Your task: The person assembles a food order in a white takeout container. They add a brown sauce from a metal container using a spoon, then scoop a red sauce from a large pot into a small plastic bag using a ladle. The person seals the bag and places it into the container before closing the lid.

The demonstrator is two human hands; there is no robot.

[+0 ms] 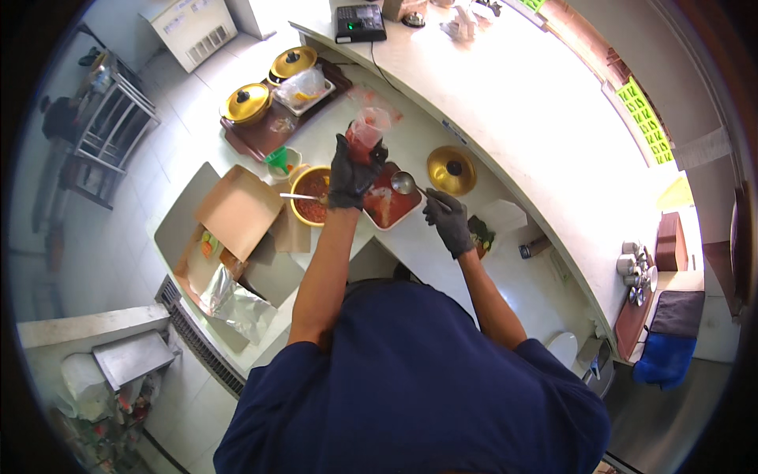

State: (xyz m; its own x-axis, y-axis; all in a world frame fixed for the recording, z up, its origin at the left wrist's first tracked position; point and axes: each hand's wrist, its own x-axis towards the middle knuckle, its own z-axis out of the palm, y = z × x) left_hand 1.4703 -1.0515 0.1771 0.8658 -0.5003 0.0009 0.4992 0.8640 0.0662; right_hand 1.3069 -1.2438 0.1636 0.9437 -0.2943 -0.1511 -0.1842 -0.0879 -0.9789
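Black gloves cover both of my hands. My left hand [355, 172] is wrapped round a clear plastic cup [369, 126] with red sauce in it, held over the counter. In my right hand [450, 223] is the handle of a metal ladle [403, 183], its bowl above a tray smeared with red sauce [392, 207]. Left of that tray stands a yellow pot [309, 216] of chunky red sauce, with a spoon [296, 196] lying across its rim. A gold lid with a black knob [452, 170] rests to the right of the tray.
Two gold lidded pots [245, 103] and a bagged tray [304, 91] sit on a brown tray [257, 141] at the far left. Nearer are a green funnel [278, 159] and an open cardboard box [238, 207] with foil [237, 304]. A raised white ledge [505, 118] borders the right.
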